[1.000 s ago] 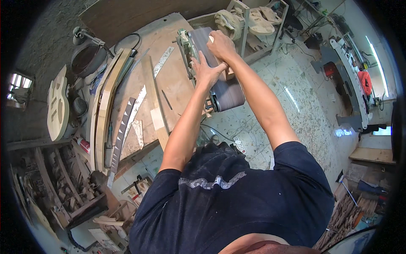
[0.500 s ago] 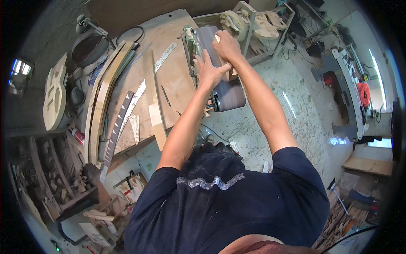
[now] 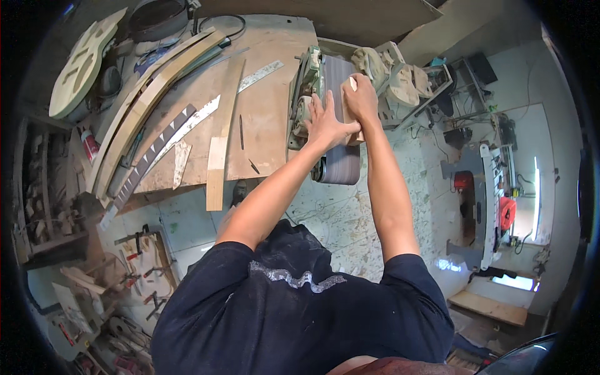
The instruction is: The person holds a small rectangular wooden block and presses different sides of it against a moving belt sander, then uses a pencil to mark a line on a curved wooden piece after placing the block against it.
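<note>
A belt sander with green metalwork stands at the bench's right edge. My right hand is closed on a pale wooden block lying on the grey belt. My left hand rests just left of it, fingers spread out beside the machine's metalwork and thumb against the block; the block is largely covered by my hands. Left of the sander, long wooden strips, a dark fretboard with triangle inlays and a metal straightedge lie on the plywood bench.
A pale guitar body leans at back left. More carved pieces occupy a rack behind the sander. A machine with a white rail stands at right on the tiled floor. Clamped woodwork is below the bench at left.
The view has turned, so the bench and sander sit further right and look more upright. Both hands remain at the block on the belt, in much the same grip.
</note>
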### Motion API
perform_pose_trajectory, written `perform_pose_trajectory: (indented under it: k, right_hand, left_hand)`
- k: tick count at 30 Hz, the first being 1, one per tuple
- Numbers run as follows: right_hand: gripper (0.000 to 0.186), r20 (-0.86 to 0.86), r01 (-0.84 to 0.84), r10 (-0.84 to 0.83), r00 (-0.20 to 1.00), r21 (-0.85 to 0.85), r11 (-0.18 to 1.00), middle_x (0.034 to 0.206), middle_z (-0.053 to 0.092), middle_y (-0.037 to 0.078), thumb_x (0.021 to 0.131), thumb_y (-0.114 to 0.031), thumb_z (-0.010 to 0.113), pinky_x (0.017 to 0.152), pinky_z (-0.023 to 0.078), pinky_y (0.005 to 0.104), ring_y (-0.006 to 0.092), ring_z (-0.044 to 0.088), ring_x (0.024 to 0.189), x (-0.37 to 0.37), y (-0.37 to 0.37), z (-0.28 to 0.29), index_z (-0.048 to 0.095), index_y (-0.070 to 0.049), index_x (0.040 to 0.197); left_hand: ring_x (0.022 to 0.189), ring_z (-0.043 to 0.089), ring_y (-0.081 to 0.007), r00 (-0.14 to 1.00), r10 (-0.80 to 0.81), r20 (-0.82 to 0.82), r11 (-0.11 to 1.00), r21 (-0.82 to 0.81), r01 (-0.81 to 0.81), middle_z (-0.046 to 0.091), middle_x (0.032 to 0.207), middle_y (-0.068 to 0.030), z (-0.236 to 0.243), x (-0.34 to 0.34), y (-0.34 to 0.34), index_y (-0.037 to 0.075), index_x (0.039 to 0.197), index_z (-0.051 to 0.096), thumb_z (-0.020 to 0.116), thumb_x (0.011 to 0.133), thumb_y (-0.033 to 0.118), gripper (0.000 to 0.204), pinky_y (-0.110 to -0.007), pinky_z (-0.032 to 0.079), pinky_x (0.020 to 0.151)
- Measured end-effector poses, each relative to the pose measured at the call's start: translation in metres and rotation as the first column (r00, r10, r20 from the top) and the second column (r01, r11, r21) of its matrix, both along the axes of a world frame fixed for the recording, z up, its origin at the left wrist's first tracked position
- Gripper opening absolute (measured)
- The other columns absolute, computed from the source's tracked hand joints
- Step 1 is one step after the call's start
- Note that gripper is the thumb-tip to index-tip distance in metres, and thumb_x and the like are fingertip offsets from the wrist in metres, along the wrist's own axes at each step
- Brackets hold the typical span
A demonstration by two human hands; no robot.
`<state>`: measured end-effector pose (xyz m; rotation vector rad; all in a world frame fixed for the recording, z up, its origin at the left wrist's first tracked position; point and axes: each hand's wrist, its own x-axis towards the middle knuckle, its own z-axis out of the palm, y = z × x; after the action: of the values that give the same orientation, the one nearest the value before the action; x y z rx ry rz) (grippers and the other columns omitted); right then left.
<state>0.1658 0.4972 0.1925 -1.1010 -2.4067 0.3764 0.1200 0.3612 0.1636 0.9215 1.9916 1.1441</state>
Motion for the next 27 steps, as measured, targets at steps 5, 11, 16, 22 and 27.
perform_pose_trajectory:
  k: [5, 11, 16, 22, 27]
  right_hand:
    - [0.042, 0.006, -0.002, 0.002, 1.0, 0.003, 1.0, 0.12, 0.063, 0.018, 0.085, -0.031, 0.06, 0.096, 0.047, 0.0455, 0.0384, 0.061, 0.111, 0.0, 0.003, -0.002, 0.065, -0.006, 0.118]
    - [0.043, 0.021, 0.0, 0.0, 1.0, -0.004, 1.0, 0.123, 0.063, 0.019, 0.085, -0.031, 0.059, 0.097, 0.047, 0.0451, 0.0386, 0.061, 0.113, -0.006, -0.004, 0.0, 0.064, -0.005, 0.119]
    - [0.043, 0.015, -0.007, 0.007, 1.0, 0.012, 1.0, 0.123, 0.063, 0.019, 0.085, -0.031, 0.06, 0.097, 0.047, 0.0457, 0.0387, 0.061, 0.112, -0.007, -0.006, -0.001, 0.064, -0.006, 0.12]
    - [0.039, 0.016, -0.037, 0.037, 0.999, 0.029, 0.999, 0.117, 0.063, 0.018, 0.085, -0.03, 0.06, 0.094, 0.048, 0.0461, 0.0392, 0.062, 0.108, -0.013, -0.01, -0.002, 0.064, -0.007, 0.116]
    - [0.038, 0.012, -0.051, 0.05, 0.999, 0.042, 0.998, 0.116, 0.063, 0.019, 0.086, -0.03, 0.06, 0.093, 0.048, 0.0462, 0.0393, 0.062, 0.107, -0.014, -0.009, -0.003, 0.064, -0.006, 0.115]
  left_hand:
    - [0.152, 0.006, -0.043, 0.999, 0.003, 0.049, 1.0, 0.015, -0.004, 0.002, 0.164, -0.027, 0.0, 0.0, -0.002, 0.012, 0.161, 0.007, 0.079, 0.058, 0.058, 0.134, -0.066, 0.017, 0.116]
    - [0.152, 0.003, -0.0463, 0.993, -0.014, 0.118, 0.999, 0.054, 0.007, 0.0, 0.164, -0.0273, -0.002, -0.004, -0.006, 0.013, 0.161, 0.004, 0.08, 0.054, 0.055, 0.137, -0.067, 0.012, 0.117]
    - [0.151, 0.015, -0.0424, 0.994, 0.002, 0.109, 0.998, 0.062, -0.008, 0.008, 0.163, -0.029, -0.002, -0.005, -0.009, 0.011, 0.16, 0.006, 0.078, 0.056, 0.055, 0.134, -0.066, 0.02, 0.116]
    - [0.151, 0.018, -0.0405, 0.993, 0.02, 0.12, 0.997, 0.073, -0.029, 0.011, 0.163, -0.0275, -0.007, -0.007, -0.01, 0.01, 0.16, 0.005, 0.078, 0.057, 0.055, 0.135, -0.065, 0.02, 0.116]
    - [0.15, 0.02, -0.039, 0.992, 0.011, 0.13, 0.997, 0.078, -0.022, 0.013, 0.163, -0.0272, -0.007, -0.009, -0.011, 0.007, 0.16, 0.005, 0.078, 0.058, 0.054, 0.133, -0.063, 0.021, 0.117]
